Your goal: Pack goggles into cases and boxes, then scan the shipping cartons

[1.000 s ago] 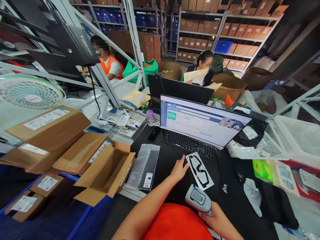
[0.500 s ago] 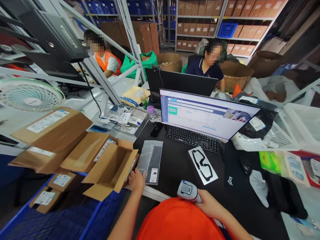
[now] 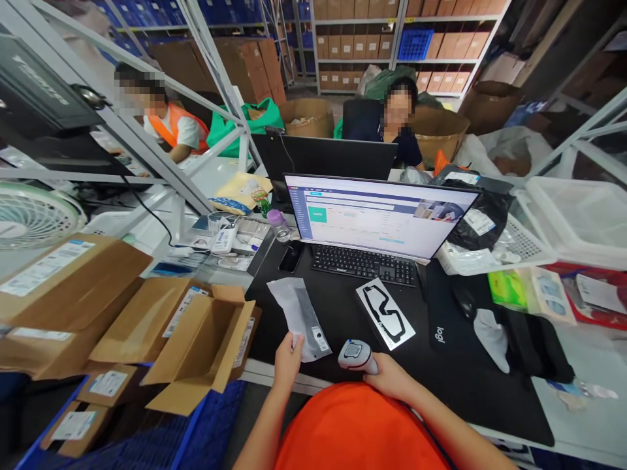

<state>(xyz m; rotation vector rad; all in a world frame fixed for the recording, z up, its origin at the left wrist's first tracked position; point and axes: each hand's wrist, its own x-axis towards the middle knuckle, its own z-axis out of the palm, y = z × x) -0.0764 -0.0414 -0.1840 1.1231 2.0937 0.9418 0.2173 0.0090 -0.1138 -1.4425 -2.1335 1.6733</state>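
My left hand (image 3: 289, 356) is closed on the near left edge of a flat, clear plastic bag (image 3: 297, 307). The bag tilts and bends over the black desk mat, and a small white label shows near its lower right corner. Wrapped in my right hand (image 3: 389, 377) is a grey-white handheld barcode scanner (image 3: 356, 356), its head pointing left toward the bag. A white box with a black looped outline (image 3: 385, 313) lies on the mat beyond the scanner. An opened, upright cardboard box (image 3: 206, 339) stands left of my left hand; I see no contents in it.
A monitor (image 3: 377, 215) and keyboard (image 3: 365, 266) stand at the back of the mat. More cardboard boxes (image 3: 68, 281) crowd the left, above a blue crate (image 3: 196, 424). A mouse (image 3: 463, 301) and white basket (image 3: 529, 241) are on the right. Two people sit beyond the desk.
My left hand has taken hold of the plastic bag, which lay flat before, and lifted and turned its near end. The scanner stays in my right hand. The view has shifted slightly right.
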